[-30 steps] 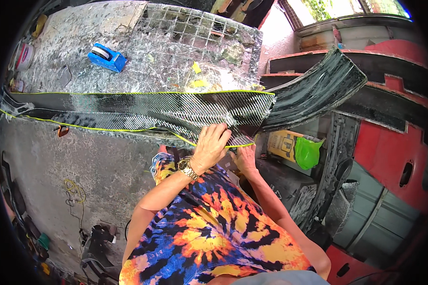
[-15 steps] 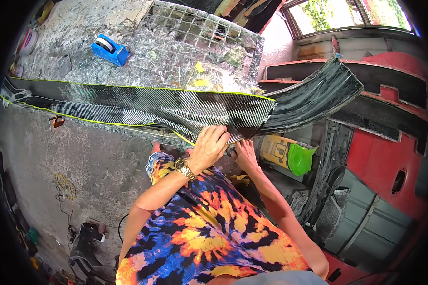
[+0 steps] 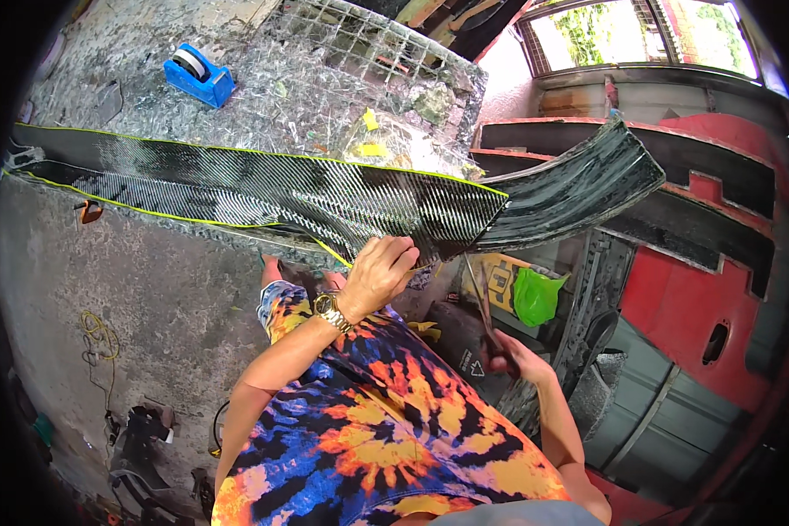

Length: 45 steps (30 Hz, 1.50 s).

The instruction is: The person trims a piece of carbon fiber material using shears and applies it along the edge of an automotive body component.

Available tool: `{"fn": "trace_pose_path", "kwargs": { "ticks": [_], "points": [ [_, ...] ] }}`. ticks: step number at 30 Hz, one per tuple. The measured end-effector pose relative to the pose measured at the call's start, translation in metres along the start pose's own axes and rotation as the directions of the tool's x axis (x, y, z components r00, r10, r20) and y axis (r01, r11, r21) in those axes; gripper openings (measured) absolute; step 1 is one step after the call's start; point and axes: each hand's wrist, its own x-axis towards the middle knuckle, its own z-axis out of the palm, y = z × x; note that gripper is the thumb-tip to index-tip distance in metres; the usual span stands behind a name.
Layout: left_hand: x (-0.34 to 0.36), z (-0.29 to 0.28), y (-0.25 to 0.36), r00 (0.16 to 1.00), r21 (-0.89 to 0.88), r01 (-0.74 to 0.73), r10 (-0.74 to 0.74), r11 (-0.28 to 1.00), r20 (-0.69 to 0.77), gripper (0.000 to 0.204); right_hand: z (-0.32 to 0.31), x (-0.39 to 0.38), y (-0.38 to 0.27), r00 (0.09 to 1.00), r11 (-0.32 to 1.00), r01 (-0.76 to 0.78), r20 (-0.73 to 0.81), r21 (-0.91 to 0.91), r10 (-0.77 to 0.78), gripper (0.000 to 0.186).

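My left hand (image 3: pixel 377 276), wearing a metal wristwatch, has its bent fingers closed on the near edge of a long strip of woven black carbon fabric (image 3: pixel 324 184) edged in yellow. The fabric lies along a curved dark mould (image 3: pixel 570 197) that extends past the workbench (image 3: pixel 158 39) to the right. My right hand (image 3: pixel 517 359) is closed round the handles of long scissors (image 3: pixel 482 307), whose blades point up toward the fabric's near edge, beside my left fingertips.
A blue tape dispenser (image 3: pixel 197 79) sits on the bench, and an orange clamp (image 3: pixel 89 212) grips its front edge. Red-and-black panels (image 3: pixel 675 307) stand at the right, near a green bag (image 3: pixel 539 298). A yellow cord (image 3: pixel 96 346) lies on the floor (image 3: pixel 167 307).
My right hand has left the fabric's edge, moved down and right, and now holds scissors. My left hand stays on the fabric, slightly farther left in view.
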Motion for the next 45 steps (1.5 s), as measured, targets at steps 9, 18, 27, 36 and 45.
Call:
{"fn": "trace_pose_path", "kwargs": {
  "ticks": [9,18,27,36,45],
  "points": [
    [-0.004,0.0,-0.003,0.997,-0.007,0.01,-0.011,1.0,-0.071,0.04,-0.003,0.026,-0.088,0.977,0.993,-0.056,0.202,-0.105,0.076,0.068],
    [-0.005,-0.003,-0.004,0.999,-0.01,-0.01,0.01,1.0,-0.048,0.042,-0.006,0.052,-0.082,0.979,0.975,-0.086,0.165,-0.206,0.121,0.047],
    [-0.012,-0.006,-0.007,0.999,-0.015,-0.036,0.036,0.999,-0.029,0.052,0.016,0.08,-0.096,0.997,0.957,-0.045,0.043,-0.286,0.06,0.026],
    [-0.015,-0.006,-0.009,0.996,0.0,-0.09,0.09,0.996,-0.011,0.058,0.035,0.115,-0.075,0.987,0.967,0.098,-0.099,-0.236,-0.124,0.032],
    [-0.015,-0.007,-0.01,0.991,0.065,-0.137,0.136,0.988,0.019,0.038,0.036,0.13,-0.075,0.966,0.97,0.233,-0.099,-0.065,-0.239,0.034]
  ]
}}
